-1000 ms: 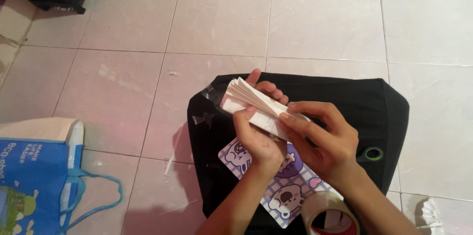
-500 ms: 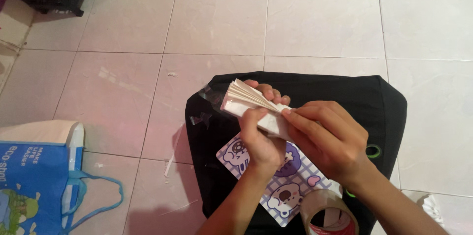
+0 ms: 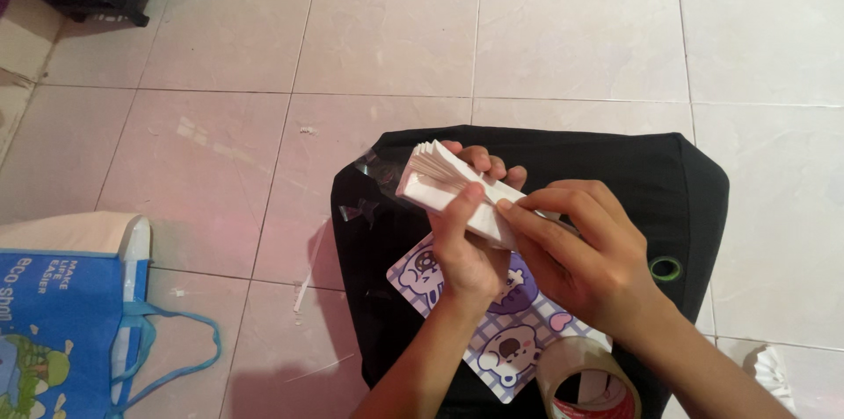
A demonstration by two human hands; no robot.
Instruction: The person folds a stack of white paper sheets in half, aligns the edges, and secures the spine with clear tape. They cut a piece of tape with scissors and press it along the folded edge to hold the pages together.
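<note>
My left hand (image 3: 468,243) grips a thick stack of white paper strips (image 3: 435,183), thumb on top and fingers curled under its far side. The stack fans out at its left end. My right hand (image 3: 576,252) pinches the right end of the same stack with thumb and forefinger. Both hands hover over a black cushion-like bag (image 3: 615,173) on the tiled floor. Under my hands lies a purple-and-white card with cartoon bears (image 3: 492,344).
A roll of clear tape (image 3: 585,379) stands near my right wrist. A small green tape roll (image 3: 665,269) lies on the black bag's right side. A blue-and-white shopping bag (image 3: 66,305) sits at the lower left. Clear plastic scraps (image 3: 374,168) lie near the black bag's left edge.
My hands and the paper stack have stayed almost in place. The right fingers have slid slightly along the stack's right end.
</note>
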